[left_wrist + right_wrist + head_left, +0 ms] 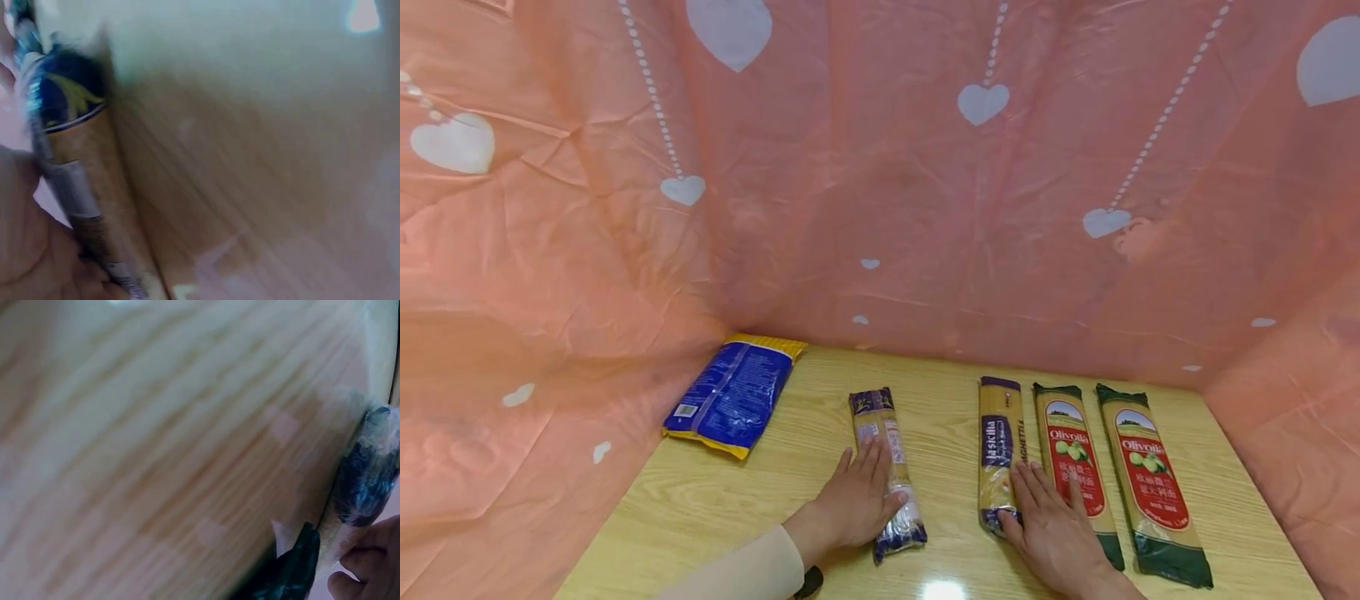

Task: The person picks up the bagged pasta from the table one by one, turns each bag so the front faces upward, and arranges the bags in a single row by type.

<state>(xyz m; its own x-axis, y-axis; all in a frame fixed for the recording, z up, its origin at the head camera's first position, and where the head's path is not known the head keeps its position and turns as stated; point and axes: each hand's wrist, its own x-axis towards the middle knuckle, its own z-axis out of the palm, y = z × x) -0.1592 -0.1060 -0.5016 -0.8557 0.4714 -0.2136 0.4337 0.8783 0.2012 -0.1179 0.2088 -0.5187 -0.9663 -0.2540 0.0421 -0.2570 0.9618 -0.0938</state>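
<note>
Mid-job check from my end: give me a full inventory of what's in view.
Blue bag: one, blue and yellow, table's far left
Purple-ended packet: one, purple and yellow, table centre
La sicilia packet: one, purple and yellow, right of centre
Olivoila packets: two, green, red and yellow, side by side at right
Table: one, light wood, under the packets
Heart-print sheet: pink-orange and white, behind and at sides
Dark object: one, black, beside left cuff, unclear
Sleeve: one, cream, left arm
Left hand: one, on purple-ended packet
Right hand: one, by la sicilia packet
</note>
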